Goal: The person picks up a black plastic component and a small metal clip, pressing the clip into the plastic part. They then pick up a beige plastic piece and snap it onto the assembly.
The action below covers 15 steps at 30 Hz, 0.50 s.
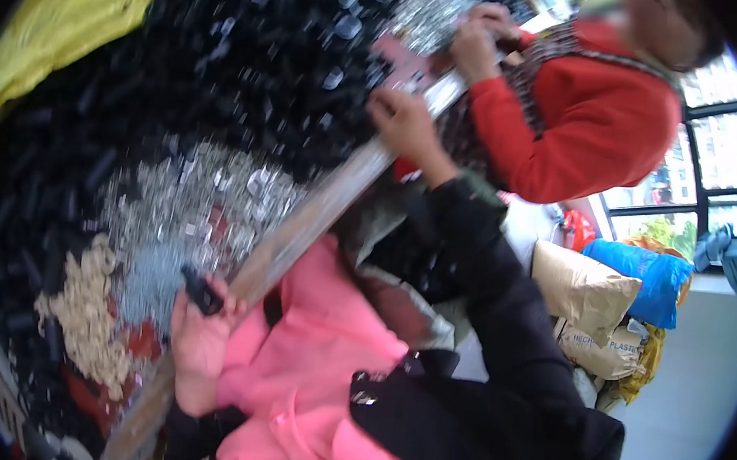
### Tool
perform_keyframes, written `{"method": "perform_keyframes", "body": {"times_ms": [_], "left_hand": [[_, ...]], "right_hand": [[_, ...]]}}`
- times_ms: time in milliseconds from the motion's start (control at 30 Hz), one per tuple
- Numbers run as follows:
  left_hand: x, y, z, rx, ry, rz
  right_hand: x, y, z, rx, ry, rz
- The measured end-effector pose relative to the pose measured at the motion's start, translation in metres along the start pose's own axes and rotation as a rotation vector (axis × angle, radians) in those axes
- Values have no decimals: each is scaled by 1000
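My left hand (202, 334) is at the near edge of the table, closed on a small black plastic part (202, 292) held between thumb and fingers. Beside it lie a heap of thin pale-blue metal pins (153, 286) and a pile of beige ring-like pieces (90, 302). My right hand (406, 126) reaches over the wooden table edge (318, 204), its fingers bent together. Whatever those fingers may hold is too blurred to make out. A big heap of black plastic parts (226, 51) spreads beyond both hands, with shiny silvery metal pieces (223, 187) in front of it.
A co-worker in red sleeves (569, 142) sits at the right, both hands (481, 43) close together near another silvery pile (427, 16). A yellow sack (60, 45) lies at the far left. Stuffed sacks (592, 285) and a blue bag (645, 276) stand by the window.
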<state>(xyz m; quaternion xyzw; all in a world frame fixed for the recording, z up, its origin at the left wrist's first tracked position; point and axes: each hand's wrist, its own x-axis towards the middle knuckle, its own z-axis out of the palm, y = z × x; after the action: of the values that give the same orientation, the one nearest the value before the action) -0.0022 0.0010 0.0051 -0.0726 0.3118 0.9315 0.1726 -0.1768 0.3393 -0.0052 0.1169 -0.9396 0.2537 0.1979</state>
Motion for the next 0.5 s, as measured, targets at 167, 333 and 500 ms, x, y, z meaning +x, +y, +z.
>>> {"method": "perform_keyframes", "body": {"times_ms": [167,333,500], "left_hand": [[11,-3,4,-47,-60,-10],[-2,-3,1,-26,-36,-6],[2,-2,3,-13,-38,-1]], "right_hand": [[-5,12,-3,-80,82,-55],[-11,7,0,-1,82,0],[-8,12,-3,193,95,107]]}}
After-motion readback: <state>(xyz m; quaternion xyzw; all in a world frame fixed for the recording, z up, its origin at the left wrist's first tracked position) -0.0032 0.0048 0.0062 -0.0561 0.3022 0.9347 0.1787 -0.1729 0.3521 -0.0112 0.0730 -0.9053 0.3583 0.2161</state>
